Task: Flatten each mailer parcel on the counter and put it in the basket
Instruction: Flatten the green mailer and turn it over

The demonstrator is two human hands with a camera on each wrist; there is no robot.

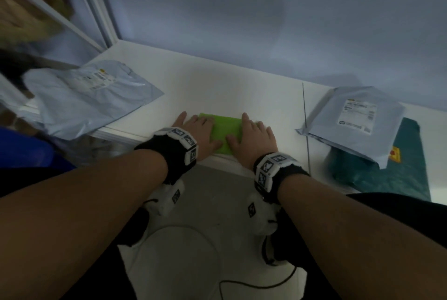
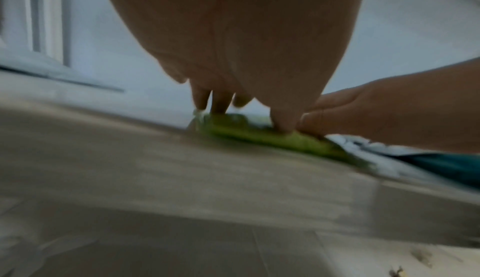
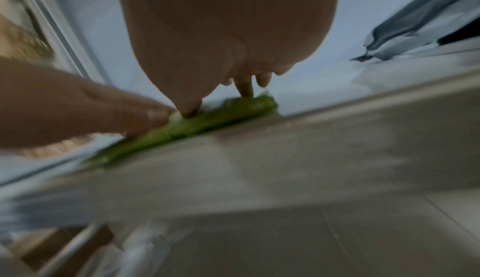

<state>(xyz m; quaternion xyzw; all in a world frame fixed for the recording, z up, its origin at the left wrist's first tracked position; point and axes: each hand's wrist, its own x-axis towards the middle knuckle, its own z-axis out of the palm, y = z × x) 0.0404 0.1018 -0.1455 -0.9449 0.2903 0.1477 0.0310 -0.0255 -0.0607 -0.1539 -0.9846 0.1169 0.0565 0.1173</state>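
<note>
Both forearms lead to left hand (image 1: 198, 130) & right hand (image 1: 254, 135), fingers flat, pressing green mailer (image 1: 226, 134) at counter (image 1: 217, 86) front edge; press evenly outward w/ palms; basket unseen.

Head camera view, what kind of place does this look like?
Probably a parcel sorting or mailroom corner: a white counter against a plain wall carries grey labelled mailers, a teal parcel, and a green mailer pressed under both hands.

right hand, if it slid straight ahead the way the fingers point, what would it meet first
Bare white counter beyond the green mailer, then probably the wall. The right hand points away from the grey parcel.
</note>
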